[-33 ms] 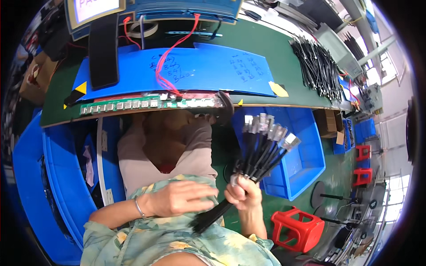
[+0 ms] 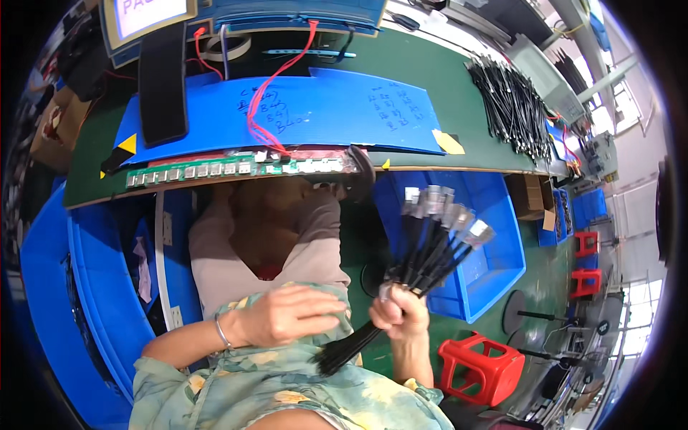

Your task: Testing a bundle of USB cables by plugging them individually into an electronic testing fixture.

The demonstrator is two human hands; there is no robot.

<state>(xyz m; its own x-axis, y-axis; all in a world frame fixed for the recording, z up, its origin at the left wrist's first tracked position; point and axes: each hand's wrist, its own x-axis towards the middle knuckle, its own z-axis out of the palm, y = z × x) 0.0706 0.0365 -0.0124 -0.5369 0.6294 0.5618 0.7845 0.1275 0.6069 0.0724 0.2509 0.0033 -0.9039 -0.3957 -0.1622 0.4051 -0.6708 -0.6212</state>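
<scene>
My right hand [image 2: 400,315] is closed round a bundle of short black cables [image 2: 424,251]. Their silvery metal connectors fan out above the fist, blurred, in front of a blue bin. Below the fist the dark tail of the bundle slants down to the left. In front of my body my left hand [image 2: 290,315] is held with its fingers stretched toward the bundle's lower end, holding nothing. Along the bench's near edge runs a green circuit board [image 2: 208,170] with a row of metal sockets. Red wires [image 2: 259,107] lead from it to a blue box.
A blue plastic sheet [image 2: 337,107] with handwriting lies on the green bench [image 2: 430,61]. Many more black cables [image 2: 505,107] are heaped at the right. Under the bench stand blue bins [image 2: 505,265] on both sides. A red stool [image 2: 484,369] is at lower right.
My right hand and the cable bundle have shifted slightly to the right. The left hand has barely moved.
</scene>
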